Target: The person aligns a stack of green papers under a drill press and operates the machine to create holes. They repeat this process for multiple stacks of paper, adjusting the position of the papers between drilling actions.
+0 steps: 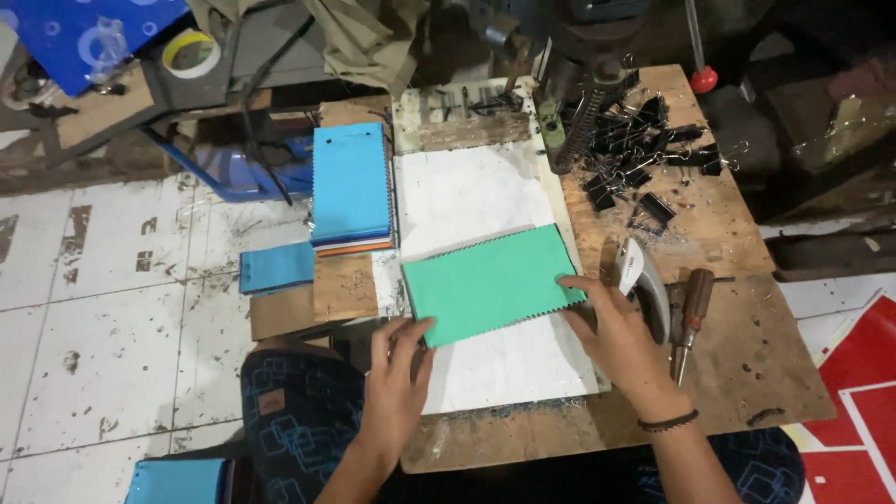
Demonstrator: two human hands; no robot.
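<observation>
Now the fingers (408,338) of the left hand (396,373) press flat on the near left corner of a green cloth piece (487,282). The right hand (616,341) lies flat on its right end. It sits on a white sheet (467,196) on the bench (747,345). Black clips (644,140) lie far right; a blue stack (351,187) sits left.

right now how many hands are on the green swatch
2. The left hand presses the near left corner of the green swatch; the right hand holds its right end, beside the stapler.
</observation>
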